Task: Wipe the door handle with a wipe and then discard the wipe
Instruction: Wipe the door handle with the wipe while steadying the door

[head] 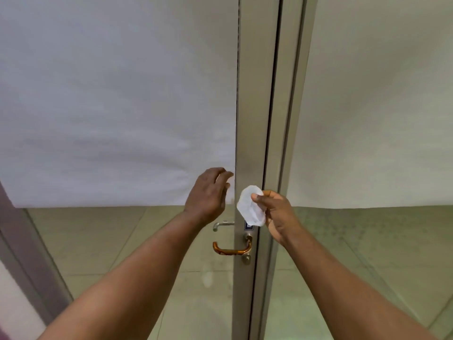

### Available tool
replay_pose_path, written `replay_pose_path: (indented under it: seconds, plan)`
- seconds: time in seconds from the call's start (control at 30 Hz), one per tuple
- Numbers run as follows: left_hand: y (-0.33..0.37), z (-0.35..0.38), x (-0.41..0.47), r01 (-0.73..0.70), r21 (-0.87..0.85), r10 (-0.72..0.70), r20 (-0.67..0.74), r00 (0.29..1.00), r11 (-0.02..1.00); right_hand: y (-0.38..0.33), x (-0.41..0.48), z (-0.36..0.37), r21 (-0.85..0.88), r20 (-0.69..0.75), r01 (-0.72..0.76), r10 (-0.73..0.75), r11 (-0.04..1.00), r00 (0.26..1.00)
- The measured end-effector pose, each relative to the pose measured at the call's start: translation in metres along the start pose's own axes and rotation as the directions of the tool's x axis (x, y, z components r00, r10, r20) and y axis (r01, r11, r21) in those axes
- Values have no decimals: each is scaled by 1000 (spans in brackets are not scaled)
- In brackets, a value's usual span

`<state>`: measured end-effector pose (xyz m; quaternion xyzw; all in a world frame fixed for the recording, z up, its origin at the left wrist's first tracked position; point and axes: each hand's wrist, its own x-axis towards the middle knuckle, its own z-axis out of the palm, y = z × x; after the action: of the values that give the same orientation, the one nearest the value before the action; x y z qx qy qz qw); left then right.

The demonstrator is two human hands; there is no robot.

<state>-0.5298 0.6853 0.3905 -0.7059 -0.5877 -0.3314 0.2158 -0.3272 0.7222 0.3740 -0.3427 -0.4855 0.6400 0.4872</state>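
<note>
An orange-brown lever door handle (231,250) sticks out to the left from the grey metal door frame (255,119), low in the middle of the view. My right hand (278,217) holds a crumpled white wipe (250,206) between thumb and fingers, just above and to the right of the handle, apart from it. My left hand (208,192) hovers with spread fingers to the left of the wipe, above the handle, holding nothing.
A second silver handle (221,225) shows through the glass behind the door. The glass door's upper part is covered in white frosted film (110,94). A keyhole cylinder (246,258) sits below the handle. Beige floor tiles (343,266) lie beyond.
</note>
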Motion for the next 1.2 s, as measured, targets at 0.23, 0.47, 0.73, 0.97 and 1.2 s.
replay_pose_path:
  seconds: [0.23,0.47,0.73,0.97,1.2]
  plan:
    - [-36,26,14,-109,133,101,60,993,985,30,18,-10,-110,-178,73,-92,991,980]
    - [-56,58,22,-121,199,117,32,993,972,73,35,-26,-316,-361,115,-232,942,903]
    - [-68,89,30,-108,214,123,-57,991,971,122,38,-53,-527,-520,43,-362,849,773]
    - [-72,106,37,-96,261,141,-157,977,960,171,45,-48,-569,-425,-1,-294,822,856]
    - [-73,109,38,-98,306,162,-190,968,947,198,52,-43,-678,-259,72,-330,731,908]
